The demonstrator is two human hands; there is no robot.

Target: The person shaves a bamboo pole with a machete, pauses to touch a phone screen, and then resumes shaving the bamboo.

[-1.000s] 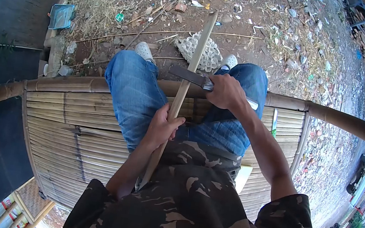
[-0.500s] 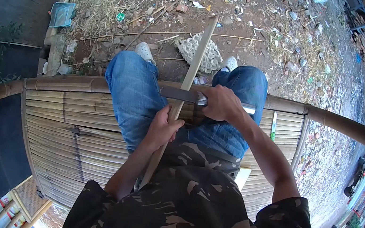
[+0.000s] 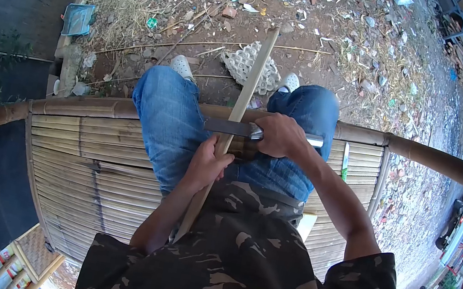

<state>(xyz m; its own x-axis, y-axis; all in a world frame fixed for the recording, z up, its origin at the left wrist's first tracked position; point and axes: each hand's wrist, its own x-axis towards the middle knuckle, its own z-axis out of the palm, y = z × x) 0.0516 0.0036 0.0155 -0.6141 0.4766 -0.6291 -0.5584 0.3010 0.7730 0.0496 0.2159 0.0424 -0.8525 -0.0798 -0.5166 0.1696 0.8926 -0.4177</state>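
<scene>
A long, pale bamboo strip (image 3: 251,84) runs from my belly out between my knees, slanting slightly right toward its far end. My left hand (image 3: 205,166) is closed around it near my lap, the thumb lying across the strip. My right hand (image 3: 282,137) is closed on the silver handle of a knife (image 3: 226,127). Its dark, broad blade points left and crosses the strip just beyond my left hand. Part of the handle sticks out to the right of my fist. Whether the cutting edge bites into the strip cannot be made out.
I sit on a bamboo-slat bench (image 3: 70,170) with a round bamboo front rail (image 3: 360,133). A second knife, its handle green (image 3: 344,171), lies on the slats at right. An egg tray (image 3: 269,77) rests on littered ground between my feet. A blue crate (image 3: 77,20) stands at left.
The knife blade has shifted a little toward my body along the strip, and my right hand with it. The strip's far tip has dropped slightly nearer. My left hand stays almost in place.
</scene>
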